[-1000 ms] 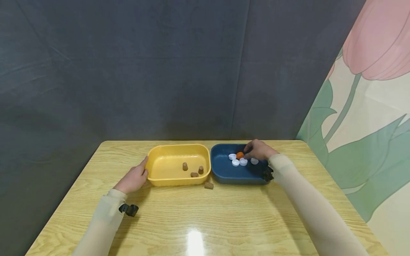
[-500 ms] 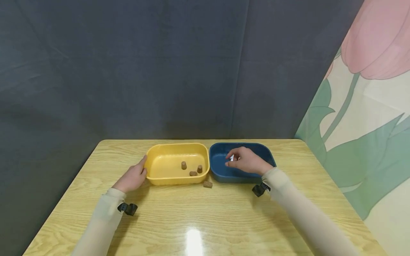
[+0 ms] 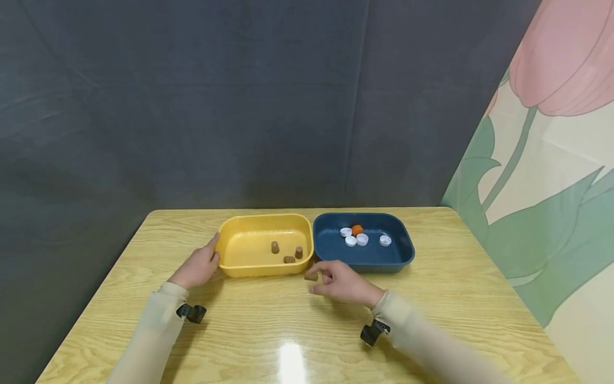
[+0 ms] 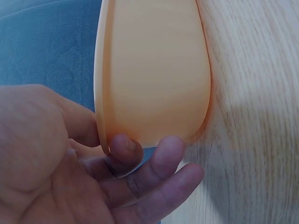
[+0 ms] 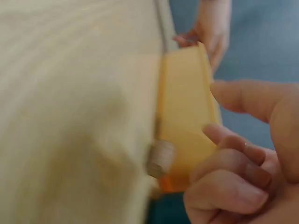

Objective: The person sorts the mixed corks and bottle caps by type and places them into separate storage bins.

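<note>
My left hand (image 3: 195,266) grips the left end of the yellow tray (image 3: 261,270); the left wrist view has its thumb and fingers about the tray's rim (image 4: 103,70). Three brown corks lie in that tray, among them an upright cork (image 3: 275,247). One more cork (image 5: 161,158) lies on the table in front of the trays. Over it hovers my right hand (image 3: 347,285), thumb and forefinger spread apart. In the right wrist view a gap shows between those fingers and the cork.
A dark blue tray (image 3: 365,268) stands against the yellow one's right side. It holds several white bottle caps, such as a white cap (image 3: 385,240), and one orange cap (image 3: 357,230). The wooden table (image 3: 240,330) backs onto a dark cloth (image 3: 249,106).
My right hand came out of the blue tray toward the front left, to the loose cork. A white cap now lies apart at the blue tray's right. The left hand stayed at the yellow tray.
</note>
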Demonstrator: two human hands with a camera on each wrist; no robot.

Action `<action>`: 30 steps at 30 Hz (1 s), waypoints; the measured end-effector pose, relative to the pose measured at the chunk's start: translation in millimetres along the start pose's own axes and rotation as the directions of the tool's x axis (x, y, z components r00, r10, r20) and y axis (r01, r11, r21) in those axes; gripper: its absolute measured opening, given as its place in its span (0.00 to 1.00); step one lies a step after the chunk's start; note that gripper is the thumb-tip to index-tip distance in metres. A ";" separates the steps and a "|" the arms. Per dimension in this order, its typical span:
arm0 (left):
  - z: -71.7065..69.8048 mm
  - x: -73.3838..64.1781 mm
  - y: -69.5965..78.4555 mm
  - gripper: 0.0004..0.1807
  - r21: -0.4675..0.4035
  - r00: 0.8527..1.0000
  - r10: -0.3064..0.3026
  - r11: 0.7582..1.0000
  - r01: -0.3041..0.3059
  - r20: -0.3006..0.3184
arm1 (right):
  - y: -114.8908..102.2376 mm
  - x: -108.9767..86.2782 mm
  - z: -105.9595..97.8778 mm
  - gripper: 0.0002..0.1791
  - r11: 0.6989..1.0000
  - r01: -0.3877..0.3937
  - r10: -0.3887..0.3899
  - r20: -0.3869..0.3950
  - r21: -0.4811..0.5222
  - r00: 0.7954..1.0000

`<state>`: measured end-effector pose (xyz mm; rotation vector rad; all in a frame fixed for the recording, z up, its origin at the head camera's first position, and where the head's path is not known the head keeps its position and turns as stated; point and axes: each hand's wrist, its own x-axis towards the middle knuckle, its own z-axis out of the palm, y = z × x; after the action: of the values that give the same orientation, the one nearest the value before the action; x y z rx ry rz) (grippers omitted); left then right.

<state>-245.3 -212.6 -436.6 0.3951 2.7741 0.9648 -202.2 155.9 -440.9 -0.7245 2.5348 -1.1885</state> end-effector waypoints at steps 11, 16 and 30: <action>0.4 2.3 -0.3 0.33 -0.008 1.000 0.006 1.000 -0.006 -0.001 | 17.3 10.8 24.0 0.31 0.995 -0.093 0.089 -0.116 -0.027 0.989; -0.7 3.4 -0.2 0.33 -0.004 1.000 0.011 1.000 -0.011 -0.006 | 21.5 15.8 25.9 0.29 0.991 -0.119 0.110 -0.133 -0.062 0.985; 1.6 1.0 -4.5 0.33 0.008 1.000 0.006 1.000 -0.006 -0.010 | 26.7 20.6 35.1 0.12 0.993 -0.058 0.043 -0.150 -0.100 0.988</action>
<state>-246.7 -214.8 -440.8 0.4008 2.7884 0.9596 -213.7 136.8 -484.1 -0.6122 2.7366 -1.1401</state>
